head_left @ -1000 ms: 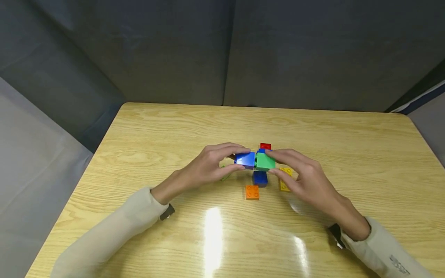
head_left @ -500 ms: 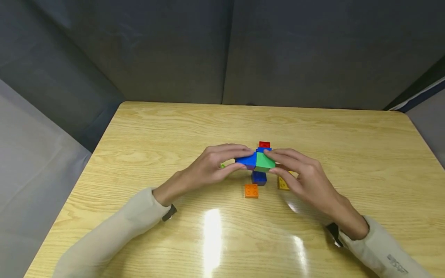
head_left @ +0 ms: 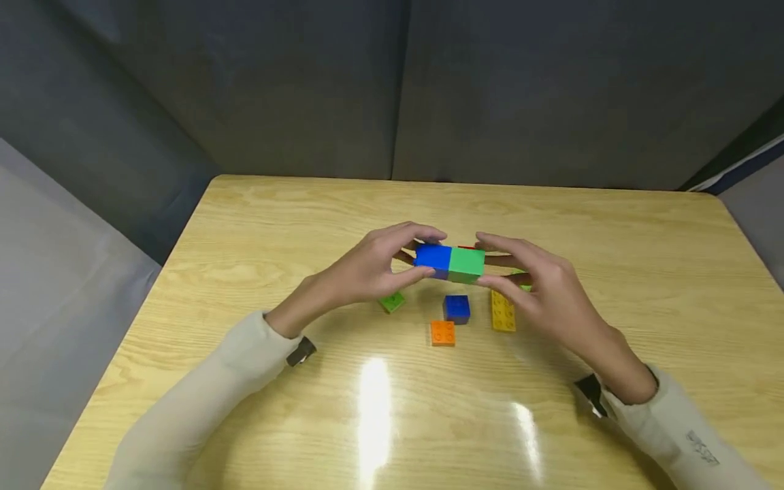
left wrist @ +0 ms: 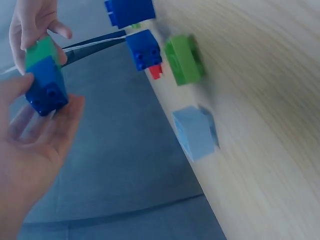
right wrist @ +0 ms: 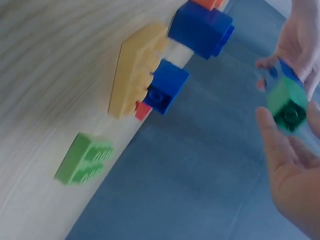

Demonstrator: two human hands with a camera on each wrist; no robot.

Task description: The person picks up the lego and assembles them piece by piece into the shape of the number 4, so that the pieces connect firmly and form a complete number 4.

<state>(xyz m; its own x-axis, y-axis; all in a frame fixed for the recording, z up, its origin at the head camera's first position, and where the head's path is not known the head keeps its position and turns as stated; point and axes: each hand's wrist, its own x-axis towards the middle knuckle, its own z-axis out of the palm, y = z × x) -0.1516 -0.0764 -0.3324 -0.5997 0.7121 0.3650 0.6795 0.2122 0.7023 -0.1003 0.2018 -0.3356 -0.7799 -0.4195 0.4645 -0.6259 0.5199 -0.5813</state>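
My left hand (head_left: 382, 265) grips a blue toy building brick (head_left: 433, 260) between thumb and fingers. Joined end to end with it is a green brick (head_left: 467, 263), with no gap showing between them. Around the green brick's far end my right hand (head_left: 542, 279) has its thumb and fingers, though its index finger stands off the brick in the head view. Both bricks are held above the table; blue studs face the left wrist camera, and the green brick's hollow underside (right wrist: 291, 116) faces the right wrist camera.
On the wooden table (head_left: 294, 224) lie an orange brick (head_left: 443, 333), a dark blue brick (head_left: 456, 309), a yellow brick (head_left: 503, 314) and a light green brick (head_left: 392, 302). A pale blue block (left wrist: 194, 133) shows in the left wrist view. Dark curtain (head_left: 306, 102) hangs beyond the far edge.
The blue and green bricks have gone from a visible stud gap to flush together. Both hands have moved up the head view with them, and their index fingers have lifted off the tops.
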